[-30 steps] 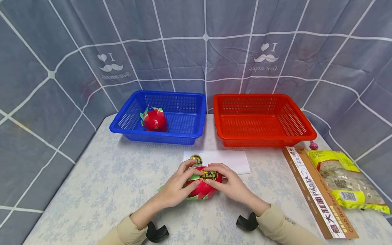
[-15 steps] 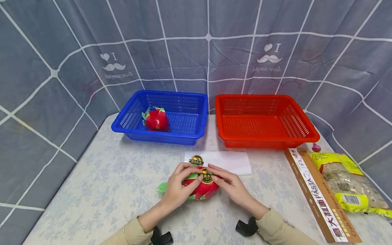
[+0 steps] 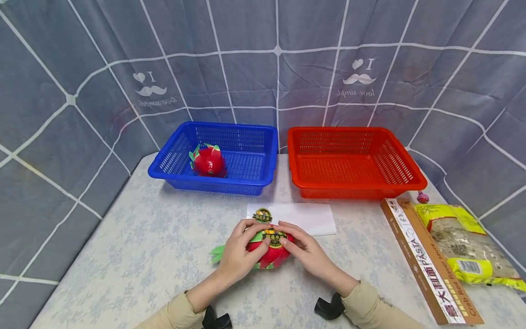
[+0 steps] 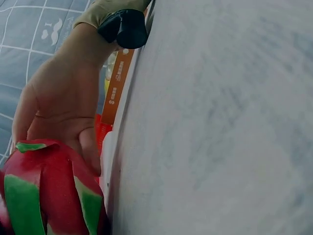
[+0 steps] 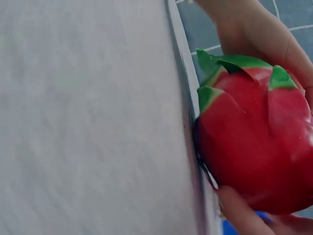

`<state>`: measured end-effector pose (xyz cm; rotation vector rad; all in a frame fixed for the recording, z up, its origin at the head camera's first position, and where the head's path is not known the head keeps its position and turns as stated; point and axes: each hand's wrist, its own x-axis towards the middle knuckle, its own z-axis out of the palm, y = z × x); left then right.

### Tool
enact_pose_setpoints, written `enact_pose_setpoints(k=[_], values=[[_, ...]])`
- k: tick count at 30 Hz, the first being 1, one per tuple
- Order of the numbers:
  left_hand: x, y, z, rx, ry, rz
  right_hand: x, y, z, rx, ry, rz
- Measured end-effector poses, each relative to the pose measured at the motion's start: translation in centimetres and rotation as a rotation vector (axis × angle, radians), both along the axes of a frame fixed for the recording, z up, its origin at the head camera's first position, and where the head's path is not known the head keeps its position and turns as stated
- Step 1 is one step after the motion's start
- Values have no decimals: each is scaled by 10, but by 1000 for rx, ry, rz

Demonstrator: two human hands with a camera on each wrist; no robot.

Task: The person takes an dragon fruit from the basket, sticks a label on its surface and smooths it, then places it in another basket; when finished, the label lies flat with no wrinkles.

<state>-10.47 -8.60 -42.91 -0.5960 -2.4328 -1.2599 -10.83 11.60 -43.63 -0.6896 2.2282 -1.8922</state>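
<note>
A red dragon fruit [image 3: 283, 256] with green-tipped scales lies on the table between both hands; it fills much of the right wrist view and the lower left of the left wrist view. On its top is a round black-and-gold sticker [image 3: 273, 237]. My left hand [image 3: 240, 251] holds the fruit's left side, with its thumb at the sticker's left edge. From the right, my right hand [image 3: 306, 251] grips the fruit, its thumb at the sticker's right edge. Behind the hands lies a white sheet [image 3: 304, 217] bearing a similar round sticker [image 3: 262, 215].
Another dragon fruit [image 3: 209, 161] sits in the blue basket [image 3: 213, 182] at the back left. A red basket [image 3: 361, 185] stands beside it. On the right are a long brown pasta box [image 3: 431, 262], a yellow-ended clear bag [image 3: 460, 242] and a small pink wrapped item [image 3: 422, 197].
The sticker on the fruit has shifted slightly left and shows more of its round face. My right hand's thumb has moved to its edge. Both hands stay on the dragon fruit.
</note>
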Motion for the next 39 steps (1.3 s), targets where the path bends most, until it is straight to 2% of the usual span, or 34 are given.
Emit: enact_pose_setpoints(k=[4,9,12,17,22,28,31,37,39], values=[[-1,-1,-1,-53,30,-2,1,1,0,14,-86,63],[-3,-5,-2,-70,31,-60,0,4,1,63,-45,64],[-4,-6,-2,-36,5,-96,1,3,2,29,-46,65],[-4,-7,-2,-29,-9,-123,3,-1,0,19,-35,6],[-3,-6,0,-66,-17,-119,3,-3,-3,60,18,-48],[-3,-5,0,-16,-17,-115,1,-1,-4,151,136,-95],[-3,-4,2,47,-75,-120,1,0,-2,147,139,-72],[-4,-3,8,257,-303,-169,-1,4,1,142,142,-5],[-5,-5,8,306,-329,-191,-1,6,2,147,155,14]])
